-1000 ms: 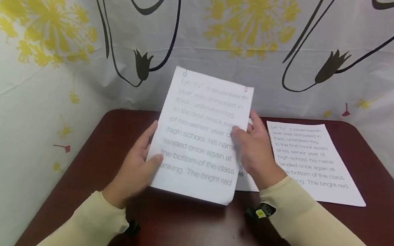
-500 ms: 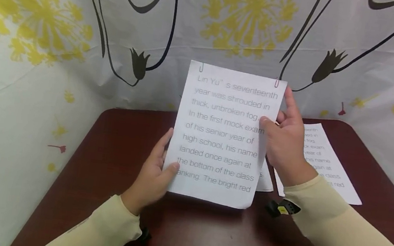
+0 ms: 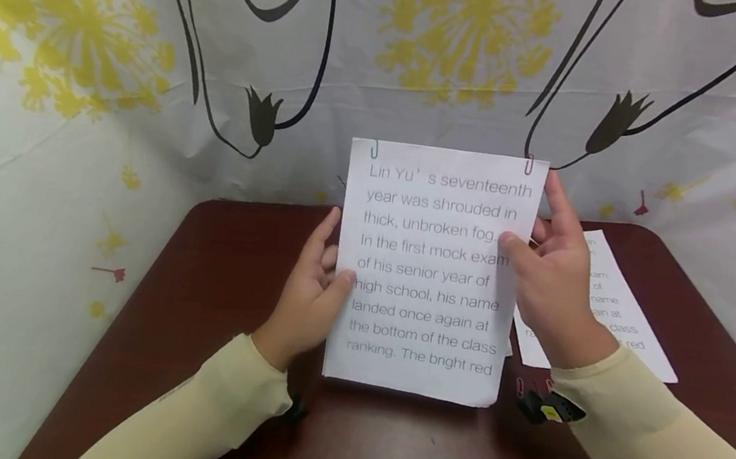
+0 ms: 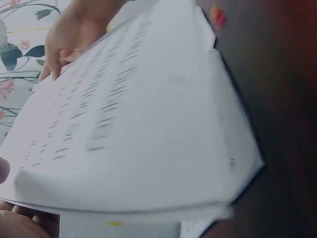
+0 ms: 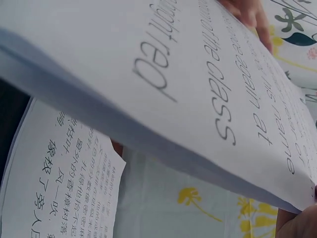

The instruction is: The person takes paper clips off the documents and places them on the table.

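A stack of printed paper (image 3: 431, 277) is held up above the table, its English text facing me. A green paper clip (image 3: 374, 150) sits on its top left edge and a red paper clip (image 3: 528, 164) on its top right. My left hand (image 3: 308, 299) pinches the left edge, thumb on the front and fingers behind. On the right edge, higher up, my right hand (image 3: 554, 285) grips with its thumb on the text. The right wrist view shows the thick side of the stack (image 5: 124, 119); in the left wrist view a lower corner spreads into separate sheets (image 4: 237, 148).
On the dark red table (image 3: 231, 258), another English sheet (image 3: 638, 354) lies behind the right hand, partly covered. A sheet with Chinese text (image 5: 59, 173) lies below the stack. Loose red paper clips (image 3: 520, 387) lie by the right wrist. A patterned cloth (image 3: 333, 70) hangs behind.
Both hands have carried the stack to the right, and its tilt has straightened. The Chinese sheet and part of the English sheet are now more covered. Both hands keep hold.
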`<action>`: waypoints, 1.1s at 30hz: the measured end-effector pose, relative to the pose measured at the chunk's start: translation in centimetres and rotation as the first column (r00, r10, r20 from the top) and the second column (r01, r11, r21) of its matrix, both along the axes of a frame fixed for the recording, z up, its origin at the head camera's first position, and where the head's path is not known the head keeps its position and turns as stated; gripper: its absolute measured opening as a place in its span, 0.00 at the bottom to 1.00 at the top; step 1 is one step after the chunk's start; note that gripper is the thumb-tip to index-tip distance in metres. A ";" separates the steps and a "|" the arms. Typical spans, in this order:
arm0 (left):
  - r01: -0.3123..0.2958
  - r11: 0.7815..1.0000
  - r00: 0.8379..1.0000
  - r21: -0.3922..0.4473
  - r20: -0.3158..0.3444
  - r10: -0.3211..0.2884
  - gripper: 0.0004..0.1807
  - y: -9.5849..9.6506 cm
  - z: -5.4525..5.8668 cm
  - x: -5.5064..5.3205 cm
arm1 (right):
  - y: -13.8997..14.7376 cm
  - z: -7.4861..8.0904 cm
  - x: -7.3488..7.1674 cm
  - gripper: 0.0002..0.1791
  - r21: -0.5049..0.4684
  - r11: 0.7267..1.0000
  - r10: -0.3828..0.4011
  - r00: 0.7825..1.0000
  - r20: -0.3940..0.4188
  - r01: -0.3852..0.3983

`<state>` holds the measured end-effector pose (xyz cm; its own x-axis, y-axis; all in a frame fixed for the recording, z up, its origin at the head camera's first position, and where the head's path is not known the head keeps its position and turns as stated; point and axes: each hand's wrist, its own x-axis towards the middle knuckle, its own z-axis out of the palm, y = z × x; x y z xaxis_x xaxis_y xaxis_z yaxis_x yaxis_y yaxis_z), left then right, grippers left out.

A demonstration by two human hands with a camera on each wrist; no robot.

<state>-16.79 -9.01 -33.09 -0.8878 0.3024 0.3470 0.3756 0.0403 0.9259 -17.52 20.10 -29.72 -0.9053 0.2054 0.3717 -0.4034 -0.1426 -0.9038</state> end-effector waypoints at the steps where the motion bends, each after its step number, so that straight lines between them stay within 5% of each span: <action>1: -0.007 1.000 1.000 0.005 -0.017 0.007 0.46 0.2 0.2 -0.3 | 0.0 -0.1 0.1 0.50 0.000 1.000 0.002 1.000 -0.006 -0.002; 7: -0.029 0.998 0.997 0.060 -0.074 0.033 0.47 1.5 1.0 -1.3 | 0.2 -0.4 0.4 0.50 -0.023 0.999 0.026 0.998 -0.053 -0.027; 17: -0.069 0.987 0.993 0.142 -0.088 0.083 0.49 3.4 0.3 -1.8 | 1.3 -0.8 0.5 0.49 0.011 0.999 0.052 0.998 -0.047 -0.052; 33: -0.099 0.986 0.993 0.134 -0.046 0.106 0.49 4.5 -0.8 -1.0 | 4.1 2.6 -0.1 0.27 0.193 0.980 -0.037 0.997 -0.069 0.050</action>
